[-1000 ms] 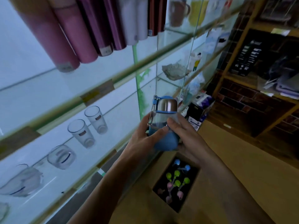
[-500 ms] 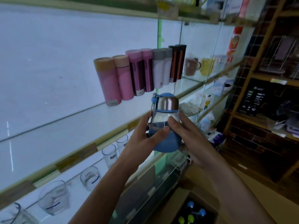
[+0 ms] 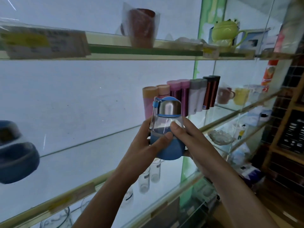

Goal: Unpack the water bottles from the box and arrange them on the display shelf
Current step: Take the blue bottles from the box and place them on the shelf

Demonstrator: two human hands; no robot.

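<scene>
At the far left a dark blue rounded thing (image 3: pixel 17 152) sits on the glass shelf (image 3: pixel 74 170), too blurred to say whether it is another bottle. The stretch of shelf beside it, running toward the middle, has nothing standing on it that I can see.

Then comes the left hand (image 3: pixel 141 145): its grip is closed round the water bottle (image 3: pixel 164 125), thumb across the front of the blue sleeve and fingers behind. The bottle is upright, steel cap on top, clear above and blue below, held in the air in front of the shelf and not resting on it. The right hand (image 3: pixel 192 139) holds the other side, thumb pressed on the clear wall, fingers curled under the base.

A second ago the bottle was low, just above the open box and level with the drinking glasses (image 3: pixel 144 180). It has since been lifted to the height of this shelf, and the box has dropped out of sight. Unpacking this one looks finished; what remains, I judge, is setting it down.

Behind and right of it stands a row of tall flasks (image 3: pixel 197 94), then mugs (image 3: pixel 230 95) further along.
</scene>
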